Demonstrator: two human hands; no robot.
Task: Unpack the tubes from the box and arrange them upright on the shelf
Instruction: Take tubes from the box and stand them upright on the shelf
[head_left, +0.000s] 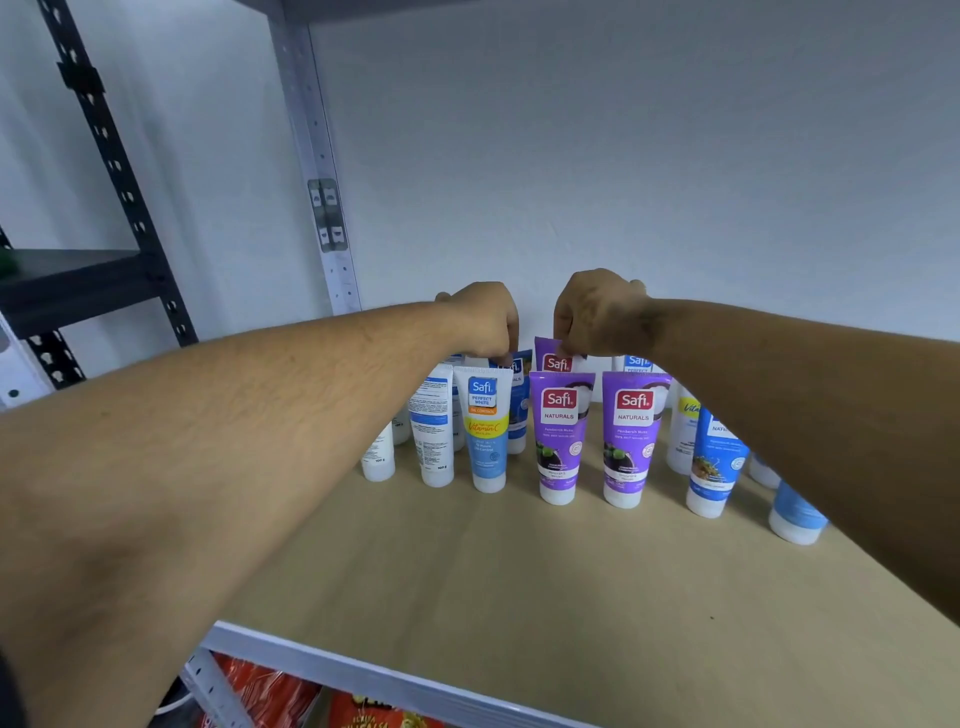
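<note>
Both tubes want setting cap-down in the far row on the shelf (519, 571), lowered straight and released only once they stand steady, without knocking the near ones. The left hand (483, 317) pinches the top of a blue tube (519, 395); the right hand (597, 312) pinches a purple tube (553, 356). Both arms reach far, knuckles up.

I see soft, even, slightly cool light with no glare, and the white wall (623, 156) behind reads as a flat pale grey. My forearms cast only faint shadows on the wooden shelf board (519, 571), and the tubes (558, 436) leave small dim ones at their caps. The wide lens bows the shelf uprights (311, 156) at the left edge, and the near forearms and lower corners look soft while the tube labels stay readable.
</note>
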